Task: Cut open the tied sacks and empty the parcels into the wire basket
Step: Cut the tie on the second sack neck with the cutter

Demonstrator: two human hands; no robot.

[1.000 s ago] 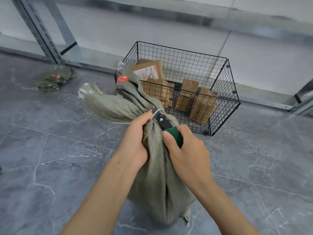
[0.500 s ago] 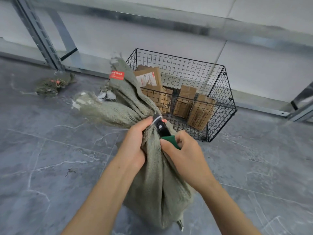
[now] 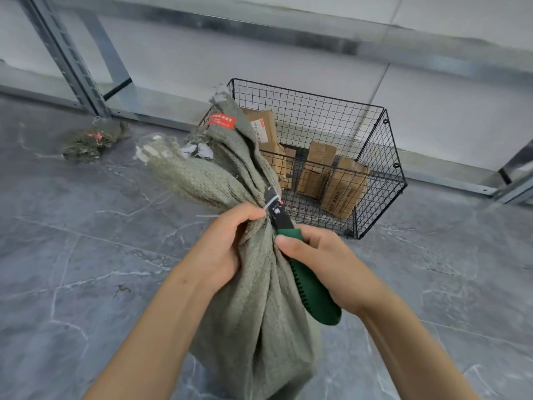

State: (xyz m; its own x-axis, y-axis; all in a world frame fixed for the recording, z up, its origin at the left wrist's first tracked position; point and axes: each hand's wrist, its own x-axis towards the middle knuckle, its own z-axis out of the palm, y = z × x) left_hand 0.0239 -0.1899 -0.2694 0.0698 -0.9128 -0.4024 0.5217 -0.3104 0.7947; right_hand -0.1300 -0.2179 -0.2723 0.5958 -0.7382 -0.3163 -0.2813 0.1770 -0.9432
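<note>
A grey-green woven sack [image 3: 259, 321] stands on the floor in front of me, its neck bunched and bound by a white tie [image 3: 270, 201]. My left hand [image 3: 222, 243] grips the neck just below the tie. My right hand [image 3: 326, 264] holds a green-handled cutter [image 3: 310, 287], whose dark head sits against the tie. The sack's loose top, with a red label [image 3: 222, 121], flops up and to the left. Behind it stands the black wire basket [image 3: 375, 157] holding several brown cardboard parcels [image 3: 343, 186].
A crumpled green sack [image 3: 92, 140] lies on the grey marble-patterned floor at the far left. Metal shelving uprights [image 3: 72, 59] and a low rail run along the white wall behind the basket. Another shelf leg [image 3: 516, 174] stands at the right edge.
The cutter's green handle now shows much further out of my right hand. The sack's top has swung up and toward the basket. The view has shifted slightly.
</note>
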